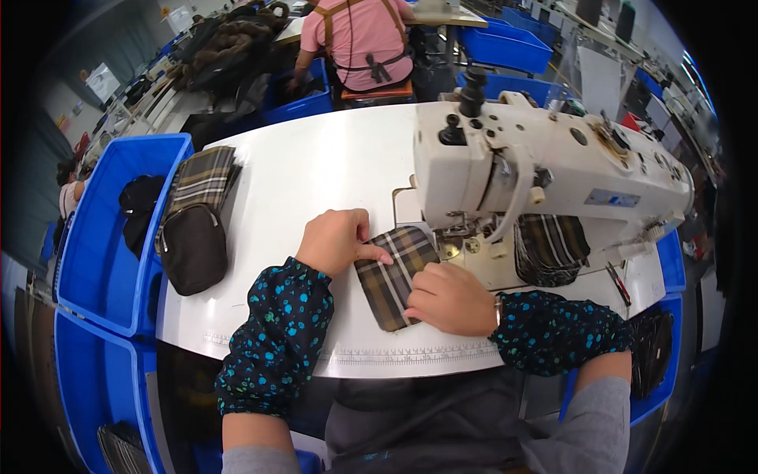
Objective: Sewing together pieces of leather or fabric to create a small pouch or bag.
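A plaid fabric piece [392, 286] with rounded corners, in brown, black and white, lies on the white table just left of the sewing machine's needle area. My left hand [338, 241] is at its upper left edge, the thumb laid on top and the other fingers curled. On its right side is my right hand [452, 300], fingers bent and gripping the edge. The fabric's upper right corner reaches close to the presser foot [452, 233] of the white sewing machine [545, 158]. My hands partly cover the piece.
Stacked plaid pieces [550, 249] sit under the machine arm. Plaid and black pouches [193, 237] lie at the table's left. Blue bins [103, 296] flank the table. Red-handled tweezers or snips [619, 284] lie at right. A person in pink [363, 43] sits beyond the far edge.
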Tool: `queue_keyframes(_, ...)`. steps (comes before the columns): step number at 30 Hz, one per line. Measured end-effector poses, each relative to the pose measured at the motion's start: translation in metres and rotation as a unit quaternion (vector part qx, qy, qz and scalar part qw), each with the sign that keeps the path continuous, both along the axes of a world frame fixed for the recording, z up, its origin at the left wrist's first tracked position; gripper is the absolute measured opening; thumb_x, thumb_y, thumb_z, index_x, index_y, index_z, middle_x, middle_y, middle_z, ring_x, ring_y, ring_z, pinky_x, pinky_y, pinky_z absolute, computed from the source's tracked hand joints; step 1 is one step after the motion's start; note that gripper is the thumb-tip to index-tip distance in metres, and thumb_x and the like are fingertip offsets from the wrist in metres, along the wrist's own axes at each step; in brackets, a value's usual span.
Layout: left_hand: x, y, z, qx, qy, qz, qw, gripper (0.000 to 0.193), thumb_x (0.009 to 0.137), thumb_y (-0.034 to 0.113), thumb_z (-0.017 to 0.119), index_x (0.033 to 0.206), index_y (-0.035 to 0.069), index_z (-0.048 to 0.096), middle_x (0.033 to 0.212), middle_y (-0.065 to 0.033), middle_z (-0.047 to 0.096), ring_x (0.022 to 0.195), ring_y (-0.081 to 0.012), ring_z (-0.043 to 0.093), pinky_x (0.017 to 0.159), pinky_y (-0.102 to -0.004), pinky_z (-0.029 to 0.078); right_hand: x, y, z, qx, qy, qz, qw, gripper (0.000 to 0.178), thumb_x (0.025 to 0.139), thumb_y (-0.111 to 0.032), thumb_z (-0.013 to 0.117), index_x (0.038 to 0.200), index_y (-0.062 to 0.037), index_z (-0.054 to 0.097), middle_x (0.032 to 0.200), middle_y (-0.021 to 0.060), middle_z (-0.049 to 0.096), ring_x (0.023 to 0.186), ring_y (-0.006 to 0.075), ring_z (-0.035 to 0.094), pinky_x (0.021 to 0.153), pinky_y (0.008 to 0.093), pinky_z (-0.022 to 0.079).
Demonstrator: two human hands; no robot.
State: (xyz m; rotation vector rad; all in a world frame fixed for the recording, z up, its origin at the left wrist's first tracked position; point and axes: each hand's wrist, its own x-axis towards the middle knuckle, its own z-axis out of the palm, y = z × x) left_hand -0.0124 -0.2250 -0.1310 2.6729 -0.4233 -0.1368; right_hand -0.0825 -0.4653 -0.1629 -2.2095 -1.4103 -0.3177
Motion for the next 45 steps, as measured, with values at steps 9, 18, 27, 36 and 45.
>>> queue_keyframes(9,0.008,0.017,0.001,-0.031,-0.059,0.066,0.996,0.049,0.070,0.050,0.086,0.081,0.005,0.070,0.074,-0.0099,0.069,0.074,-0.0299,0.067,0.068,-0.0386,0.052,-0.008,-0.026,0.008,-0.063,-0.026,-0.020,0.997,0.041,0.083,-0.019,0.074,0.119,0.0001,0.066,0.132,0.0140,0.062,0.122,0.0303,0.058,0.103,0.0425,0.047)
queue_keyframes(18,-0.022,0.151,0.013,0.141,-0.398,0.461,0.780,0.049,0.086,0.042,0.075,0.123,0.011,0.065,0.131,-0.0105,0.059,0.124,-0.0348,0.050,0.098,-0.0518,0.040,-0.010,-0.028,0.004,-0.090,-0.065,-0.043,0.993,0.047,0.086,-0.027,0.073,0.125,-0.0020,0.065,0.135,0.0127,0.061,0.126,0.0311,0.055,0.109,0.0515,0.040)
queue_keyframes(27,-0.041,0.266,-0.004,0.045,-0.401,0.490,0.772,0.025,0.085,0.036,0.078,0.103,0.019,0.079,0.121,-0.0063,0.065,0.120,-0.0313,0.055,0.098,-0.0457,0.047,-0.010,-0.026,0.002,-0.070,-0.073,-0.032,0.994,0.045,0.088,-0.027,0.073,0.124,-0.0006,0.065,0.134,0.0145,0.061,0.125,0.0321,0.055,0.110,0.0526,0.039)
queue_keyframes(36,-0.038,0.263,0.009,0.126,-0.469,0.393,0.781,0.010,0.083,0.025,0.078,0.090,0.017,0.080,0.100,-0.0004,0.068,0.104,-0.0292,0.060,0.085,-0.0440,0.049,-0.008,-0.029,-0.004,-0.055,-0.075,-0.031,0.995,0.043,0.089,-0.027,0.071,0.122,0.0000,0.065,0.133,0.0153,0.062,0.124,0.0321,0.055,0.111,0.0531,0.038)
queue_keyframes(45,-0.051,0.232,0.053,0.135,-0.495,0.275,0.813,0.010,0.091,0.013,0.071,0.098,0.005,0.070,0.093,-0.0055,0.067,0.092,-0.0255,0.063,0.080,-0.0378,0.049,-0.009,-0.024,0.000,-0.040,-0.099,-0.016,0.994,0.038,0.090,-0.025,0.071,0.119,-0.0025,0.067,0.128,0.0131,0.064,0.121,0.0289,0.058,0.110,0.0518,0.039)
